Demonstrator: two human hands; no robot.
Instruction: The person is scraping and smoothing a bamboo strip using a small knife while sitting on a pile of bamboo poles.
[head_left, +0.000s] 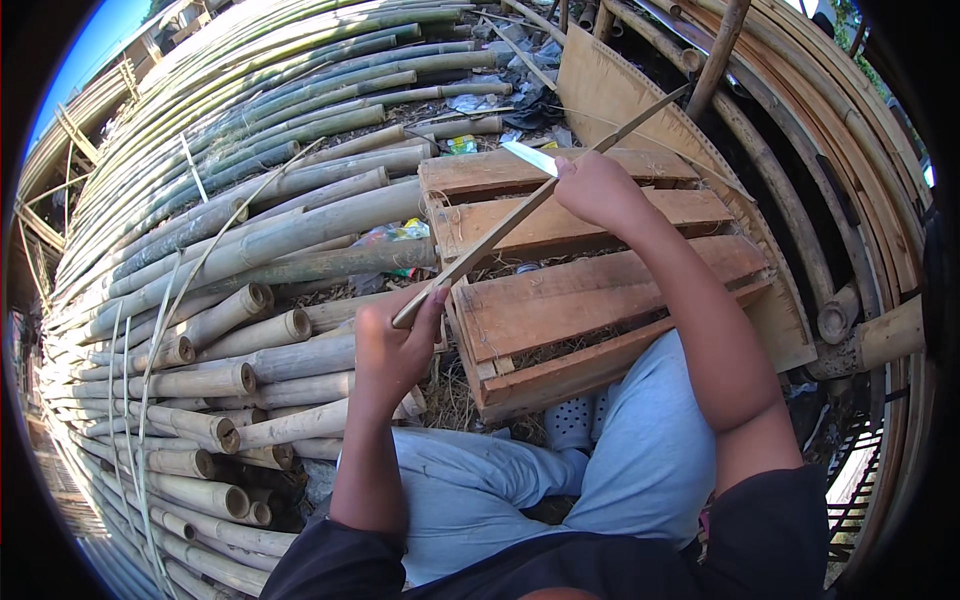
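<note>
A long narrow bamboo strip slants from the lower left up to the far right, above a wooden slatted pallet. Its near end is gripped by my left hand, thumb pressed along the top. Farther up the strip, my right hand is closed round a knife, whose handle is hidden in the fist. The bright knife blade sticks out to the left of that fist, lying across the strip. Whether the edge bites into the bamboo I cannot tell.
Piled bamboo poles fill the left side, several cut ends pointing at me. A tan woven panel stands behind the pallet. More poles and planks line the right. Plastic litter lies between poles. My legs are bent beside the pallet.
</note>
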